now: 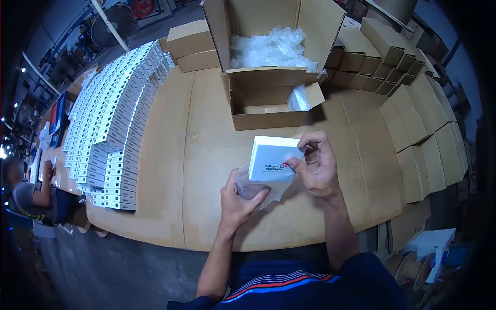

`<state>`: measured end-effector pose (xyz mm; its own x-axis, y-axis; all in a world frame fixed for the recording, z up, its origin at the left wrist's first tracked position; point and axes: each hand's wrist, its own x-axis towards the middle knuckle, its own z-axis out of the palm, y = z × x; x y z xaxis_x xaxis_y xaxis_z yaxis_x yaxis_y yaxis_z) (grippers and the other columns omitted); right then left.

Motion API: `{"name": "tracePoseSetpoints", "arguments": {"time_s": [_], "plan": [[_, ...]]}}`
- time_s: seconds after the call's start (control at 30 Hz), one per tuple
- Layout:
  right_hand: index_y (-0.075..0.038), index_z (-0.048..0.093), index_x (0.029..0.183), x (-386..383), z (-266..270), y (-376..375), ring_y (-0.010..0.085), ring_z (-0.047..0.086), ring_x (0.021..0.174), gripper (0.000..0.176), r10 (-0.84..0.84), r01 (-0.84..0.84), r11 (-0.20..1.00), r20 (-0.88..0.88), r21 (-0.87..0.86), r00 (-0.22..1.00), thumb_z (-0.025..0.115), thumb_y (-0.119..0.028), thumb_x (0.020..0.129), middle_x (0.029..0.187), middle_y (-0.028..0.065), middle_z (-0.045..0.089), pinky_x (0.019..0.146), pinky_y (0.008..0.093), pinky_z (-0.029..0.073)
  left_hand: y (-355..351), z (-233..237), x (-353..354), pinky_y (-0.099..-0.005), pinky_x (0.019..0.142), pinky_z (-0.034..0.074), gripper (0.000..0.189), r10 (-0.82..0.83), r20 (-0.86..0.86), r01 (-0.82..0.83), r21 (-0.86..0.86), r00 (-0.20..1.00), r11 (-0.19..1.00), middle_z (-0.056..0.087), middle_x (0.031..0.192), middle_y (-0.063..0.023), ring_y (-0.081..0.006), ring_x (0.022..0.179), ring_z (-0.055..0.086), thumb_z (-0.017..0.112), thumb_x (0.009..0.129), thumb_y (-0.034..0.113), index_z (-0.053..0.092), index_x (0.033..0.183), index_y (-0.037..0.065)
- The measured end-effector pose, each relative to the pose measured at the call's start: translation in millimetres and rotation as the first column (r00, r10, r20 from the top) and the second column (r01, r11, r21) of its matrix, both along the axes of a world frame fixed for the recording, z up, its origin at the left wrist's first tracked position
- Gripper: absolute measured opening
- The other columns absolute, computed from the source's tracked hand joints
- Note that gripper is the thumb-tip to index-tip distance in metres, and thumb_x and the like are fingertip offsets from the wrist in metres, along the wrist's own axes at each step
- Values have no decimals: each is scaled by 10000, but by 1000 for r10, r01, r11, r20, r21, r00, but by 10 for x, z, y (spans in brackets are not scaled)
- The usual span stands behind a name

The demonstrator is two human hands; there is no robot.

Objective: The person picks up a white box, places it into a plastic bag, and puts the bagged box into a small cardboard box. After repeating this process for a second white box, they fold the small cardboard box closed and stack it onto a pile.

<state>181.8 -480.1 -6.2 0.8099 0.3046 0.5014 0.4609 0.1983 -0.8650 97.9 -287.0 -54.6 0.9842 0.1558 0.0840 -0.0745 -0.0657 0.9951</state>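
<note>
A white box (274, 155) printed "Telkom Indonesia" is between my two hands above the table, its lower end inside a clear plastic bag (281, 189). My right hand (319, 166) pinches the box at its right edge, thumb on the front. Fingers of my left hand (241, 202) are wrapped round the crumpled bag below the box's left side. Beyond them stands an open brown carton (268, 121) with a plastic-wrapped item (298, 98) at its right end.
Stacked white boxes (111, 119) rise on the left. A tall carton (219, 39) holds clear plastic bags (271, 47) at the back. Brown cartons (421, 124) are piled along the right. A person (39, 194) sits at the far left.
</note>
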Motion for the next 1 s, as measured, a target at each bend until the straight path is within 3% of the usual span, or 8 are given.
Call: {"name": "tracePoseSetpoints", "arguments": {"time_s": [0.23, 0.4, 0.43, 0.53, 0.7, 0.8, 0.93, 1.0], "plan": [[-29, 567, 1114, 75, -29, 22, 117, 589, 888, 267, -45, 36, 985, -49, -170, 998, 761, -71, 934, 991, 50, 623, 815, 293, 504, -41, -83, 17, -320, 917, 550, 542, 7, 43, -5, -47, 999, 999, 718, 1134, -126, -162, 1038, 679, 888, 789, 71, 601, 1238, -28], [-12, 605, 1078, 120, 38, 93, 122, 622, 884, 247, -121, 107, 925, -15, -365, 993, 776, -83, 914, 960, 60, 657, 830, 306, 523, -25, -280, -32, -297, 937, 519, 357, -32, 22, 37, -382, 999, 923, 690, 1180, -89, -144, 1060, 641, 654, 1031, 218, 607, 1272, -41], [-1, 613, 1077, 133, -9, 126, 134, 650, 899, 244, -111, 82, 946, -76, -312, 991, 772, -101, 921, 959, 67, 670, 871, 323, 542, -27, -344, -30, -292, 936, 515, 358, -27, 6, 27, -470, 1000, 882, 686, 1184, -81, -141, 1060, 637, 591, 1078, 254, 607, 1280, -42], [12, 605, 1085, 153, -73, 141, 143, 670, 927, 249, -96, 20, 935, -198, -353, 975, 763, -103, 930, 962, 73, 673, 924, 331, 548, -100, -414, -47, -286, 924, 517, 428, 52, -45, -67, -465, 998, 883, 678, 1192, -71, -131, 1055, 635, 446, 1133, 317, 599, 1318, -37], [1, 626, 1129, 13, -415, 72, 140, 680, 918, 199, -13, 9, 1000, -467, -9, 884, 691, -143, 1007, 1044, 75, 696, 881, 292, 563, -112, -495, -6, -287, 912, 523, 427, 133, -88, -159, -570, 987, 806, 684, 1168, -76, -126, 1055, 636, 467, 1128, 309, 586, 1343, -39], [16, 635, 1167, -153, -669, -25, 129, 684, 922, 201, 175, -78, 982, -676, 172, 715, 671, -115, 1019, 1042, 63, 705, 877, 292, 564, -103, -491, 58, -293, 912, 522, 434, 162, -52, -163, -560, 985, 812, 688, 1157, -73, -126, 1058, 632, 463, 1129, 315, 586, 1339, -45], [24, 656, 1174, -197, -808, 25, 114, 682, 920, 178, 295, -27, 928, -690, 372, 661, 650, -74, 1025, 1036, 59, 724, 859, 277, 558, -51, -561, 117, -306, 929, 514, 453, 158, 6, -140, -430, 987, 892, 699, 1156, -76, -128, 1055, 627, 464, 1129, 319, 610, 1329, -61], [22, 664, 1161, -170, -878, 18, 107, 676, 927, 162, 283, -4, 918, -649, 397, 706, 646, -64, 1025, 1036, 59, 725, 868, 266, 543, -27, -531, 115, -310, 936, 510, 466, 148, 12, -133, -371, 989, 919, 708, 1152, -80, -131, 1050, 628, 468, 1128, 320, 626, 1326, -71]]}}
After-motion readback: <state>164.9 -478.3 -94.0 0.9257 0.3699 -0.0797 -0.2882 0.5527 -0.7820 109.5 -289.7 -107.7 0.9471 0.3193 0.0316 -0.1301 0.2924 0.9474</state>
